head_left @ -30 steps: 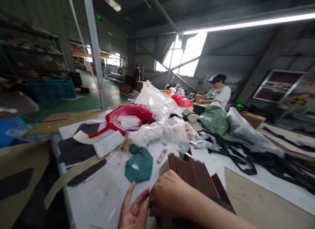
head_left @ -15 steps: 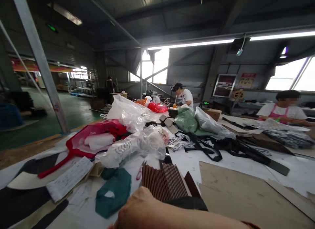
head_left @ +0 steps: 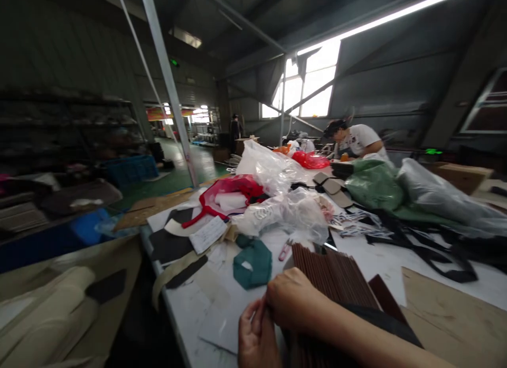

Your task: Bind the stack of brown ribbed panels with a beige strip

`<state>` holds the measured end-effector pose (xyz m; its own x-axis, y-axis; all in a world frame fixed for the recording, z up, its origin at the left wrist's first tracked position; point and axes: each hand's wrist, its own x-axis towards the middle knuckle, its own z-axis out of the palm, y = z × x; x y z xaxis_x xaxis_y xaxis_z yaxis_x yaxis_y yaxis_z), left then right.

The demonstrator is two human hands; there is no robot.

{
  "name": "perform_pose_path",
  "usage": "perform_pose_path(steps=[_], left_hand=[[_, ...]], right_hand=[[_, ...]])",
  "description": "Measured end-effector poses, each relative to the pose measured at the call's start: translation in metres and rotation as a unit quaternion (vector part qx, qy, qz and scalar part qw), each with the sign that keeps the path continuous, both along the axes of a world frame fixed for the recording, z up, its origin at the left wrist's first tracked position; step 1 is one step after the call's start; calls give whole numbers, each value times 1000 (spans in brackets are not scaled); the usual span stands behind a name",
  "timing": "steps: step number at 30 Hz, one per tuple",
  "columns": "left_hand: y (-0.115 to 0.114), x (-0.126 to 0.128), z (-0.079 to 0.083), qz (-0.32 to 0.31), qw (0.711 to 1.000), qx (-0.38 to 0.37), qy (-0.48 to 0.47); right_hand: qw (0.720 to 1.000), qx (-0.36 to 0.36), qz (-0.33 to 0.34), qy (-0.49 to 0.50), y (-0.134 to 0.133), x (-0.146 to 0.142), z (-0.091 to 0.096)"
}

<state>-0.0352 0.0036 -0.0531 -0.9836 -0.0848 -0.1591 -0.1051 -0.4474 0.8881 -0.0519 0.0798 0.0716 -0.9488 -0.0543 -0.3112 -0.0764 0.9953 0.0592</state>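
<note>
A fanned stack of thin brown pieces [head_left: 336,273] lies on the white table [head_left: 190,310] right in front of me. My right hand [head_left: 295,302] rests curled over the near end of this stack, its fingers bent down on the pieces. Just left of it and touching it is my left hand [head_left: 256,339], fingers pressed together against the stack's near edge. What the fingertips pinch is hidden. A teal fabric piece [head_left: 253,262] and small pink snips [head_left: 284,250] lie just beyond the hands.
Plastic bags [head_left: 285,212], a red bag [head_left: 229,191], a green bag [head_left: 374,186], black straps [head_left: 428,246] and dark cut pieces [head_left: 170,246] crowd the table. A cardboard sheet [head_left: 455,310] lies at right. Another person [head_left: 356,141] works at the far end. Rolled beige material [head_left: 51,315] sits lower left.
The view swung right, then back left. My left hand, spread with fingers apart a second ago, is now closed against the stack beside my right hand.
</note>
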Motion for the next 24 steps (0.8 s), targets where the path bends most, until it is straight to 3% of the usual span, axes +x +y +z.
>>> perform_pose_path(steps=[4, 6, 8, 11, 15, 16, 18, 24], left_hand=[[-3, -14, -20, 6, 1000, 3, 25], [-20, -28, -25, -15, 995, -77, 64], [-42, -48, -26, -43, 972, -203, 111], [-64, -84, -21, -91, 893, -381, 221], [-57, -123, -15, -203, 713, -581, 337], [-52, -128, -14, -219, 679, -610, 344], [-42, -129, -15, -236, 647, -631, 357], [-35, -83, -21, -311, 621, -586, 416]], right_hand=[[1000, -7, 27, 9, 3, -4, -6], [1000, -6, 25, 4, 4, -4, -8], [1000, -3, 18, -1, 4, -3, -9], [1000, -1, 19, 2, 5, -3, -10], [1000, 2, 26, 11, 7, -5, -13], [1000, 3, 25, 11, 7, -5, -13], [1000, 4, 24, 11, 7, -7, -14], [999, -4, 41, 29, 11, -9, -24]])
